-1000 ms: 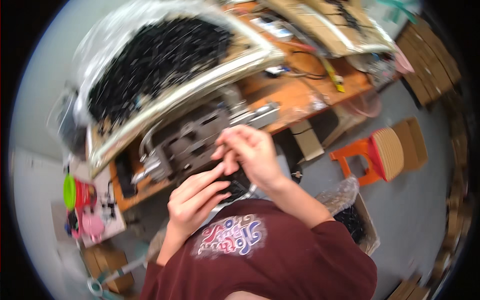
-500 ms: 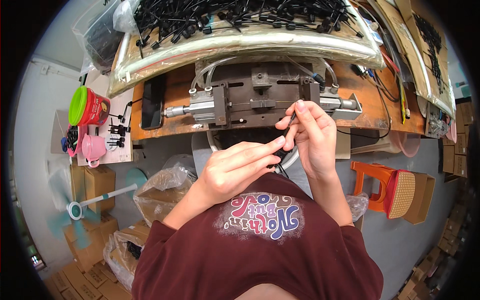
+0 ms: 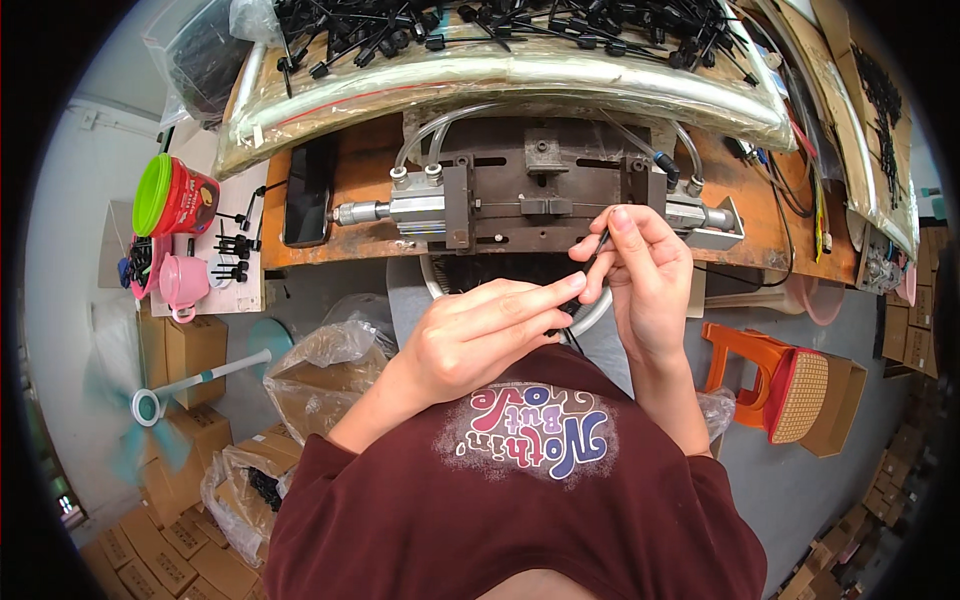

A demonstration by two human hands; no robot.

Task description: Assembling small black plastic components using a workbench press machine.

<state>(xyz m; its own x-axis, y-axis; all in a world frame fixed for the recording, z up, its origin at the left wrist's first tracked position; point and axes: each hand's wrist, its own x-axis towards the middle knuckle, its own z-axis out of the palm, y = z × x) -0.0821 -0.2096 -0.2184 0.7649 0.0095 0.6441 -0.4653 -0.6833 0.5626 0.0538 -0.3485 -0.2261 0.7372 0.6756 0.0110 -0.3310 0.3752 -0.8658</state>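
steel jig point(image 3: 540, 195) bolted to worn orange bench point(image 3: 350, 160): dark blocky plate, slotted, with a silver cylinder on its left and clear hoses looping up. behind it a glossy plastic-wrapped tray point(image 3: 500, 85) heaped with thin black parts point(image 3: 480, 25). flat black phone point(image 3: 308, 190) lies left of the jig.

right hand point(image 3: 645, 275) raised just in front of the jig, fingers curled, thumb and forefinger pinched shut on a thin black part point(image 3: 598, 245) that stands near upright. left hand point(image 3: 480, 335) lower, palm down, index and middle fingers stretched toward the right hand, tips touching a small black piece point(image 3: 570, 303) beside the right thumb; whether they grip it, cannot tell.

against half a second ago: hands sit in much the same place below the jig, left fingers now straighter and reaching further right.
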